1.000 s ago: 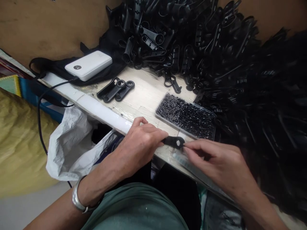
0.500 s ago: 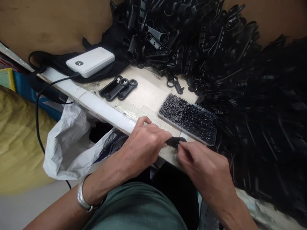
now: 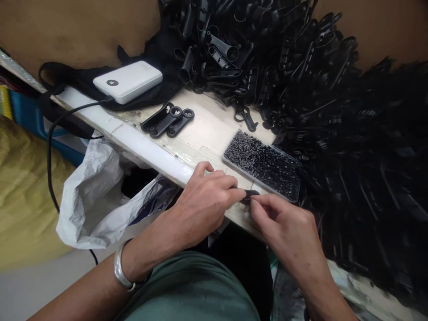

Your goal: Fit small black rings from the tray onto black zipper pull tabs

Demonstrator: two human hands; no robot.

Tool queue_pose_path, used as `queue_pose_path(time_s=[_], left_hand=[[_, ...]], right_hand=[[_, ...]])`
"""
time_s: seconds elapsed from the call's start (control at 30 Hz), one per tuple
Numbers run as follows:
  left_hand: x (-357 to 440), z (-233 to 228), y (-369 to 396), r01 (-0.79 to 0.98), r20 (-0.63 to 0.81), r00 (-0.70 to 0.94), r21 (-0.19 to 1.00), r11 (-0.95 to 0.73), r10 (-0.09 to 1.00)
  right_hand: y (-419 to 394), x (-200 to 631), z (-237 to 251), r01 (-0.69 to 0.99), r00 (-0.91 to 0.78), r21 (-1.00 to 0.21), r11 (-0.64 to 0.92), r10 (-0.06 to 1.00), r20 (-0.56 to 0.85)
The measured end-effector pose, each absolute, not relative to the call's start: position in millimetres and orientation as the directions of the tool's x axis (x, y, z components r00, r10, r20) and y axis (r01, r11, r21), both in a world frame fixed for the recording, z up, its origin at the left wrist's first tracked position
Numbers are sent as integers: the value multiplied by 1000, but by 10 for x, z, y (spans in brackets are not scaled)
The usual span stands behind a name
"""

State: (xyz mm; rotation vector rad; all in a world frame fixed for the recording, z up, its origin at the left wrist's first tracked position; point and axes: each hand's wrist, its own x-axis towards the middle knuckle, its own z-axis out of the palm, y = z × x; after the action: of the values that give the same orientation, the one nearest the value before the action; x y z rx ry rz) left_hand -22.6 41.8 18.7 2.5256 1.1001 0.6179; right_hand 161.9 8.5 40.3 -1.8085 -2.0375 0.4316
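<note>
We sit at a worn pale workbench (image 3: 207, 133) against a brown wall. Our left hand (image 3: 203, 203) and right hand (image 3: 284, 227) pinch one black plastic part (image 3: 249, 194) at its near edge, beside one tray of tiny black pieces (image 3: 264, 165). Three finished parts (image 3: 167, 120), one white power bank (image 3: 127, 81), and a huge uncountable black pile (image 3: 301, 67) lie behind.
</note>
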Motion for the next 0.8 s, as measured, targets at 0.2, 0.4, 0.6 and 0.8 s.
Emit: queue_pose_path(time_s=[0.2, 0.4, 0.6, 0.8], left_hand=[[-228, 220, 415, 627, 225, 655, 369, -686, 721], [-221, 239, 422, 611, 230, 675, 357, -706, 701], [-202, 225, 436, 590, 231, 693, 362, -722, 683], [-231, 229, 465, 578, 203, 729, 330, -746, 654]], right_hand=[[161, 1641, 416, 879, -37, -477, 13, 998, -42], [224, 1637, 513, 931, -153, -345, 121, 986, -65], [272, 1546, 586, 958, -282, -85, 273, 952, -120], [317, 1395, 681, 916, -365, 95, 389, 909, -199]])
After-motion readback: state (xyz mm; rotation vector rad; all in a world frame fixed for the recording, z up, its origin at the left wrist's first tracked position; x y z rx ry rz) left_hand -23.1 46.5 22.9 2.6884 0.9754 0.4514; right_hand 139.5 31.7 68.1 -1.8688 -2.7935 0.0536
